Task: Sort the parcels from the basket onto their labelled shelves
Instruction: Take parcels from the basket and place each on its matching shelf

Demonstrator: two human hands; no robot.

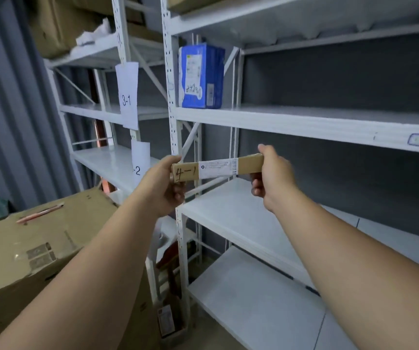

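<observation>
I hold a slim, flat cardboard parcel (pixel 218 168) marked "4-1" level before the white metal shelves (pixel 304 122); my left hand (pixel 164 188) grips one end, my right hand (pixel 270 173) pinches the other; a glossy blue packet (pixel 200 77) stands upright on the shelf above; a large brown carton (pixel 34 243) sits lower left.

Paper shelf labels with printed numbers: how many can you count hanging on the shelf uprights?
2. The 3-1 label hangs on the left upright; below it a second label, showing "-2", is partly hidden by the left hand. Others may be hidden.
</observation>
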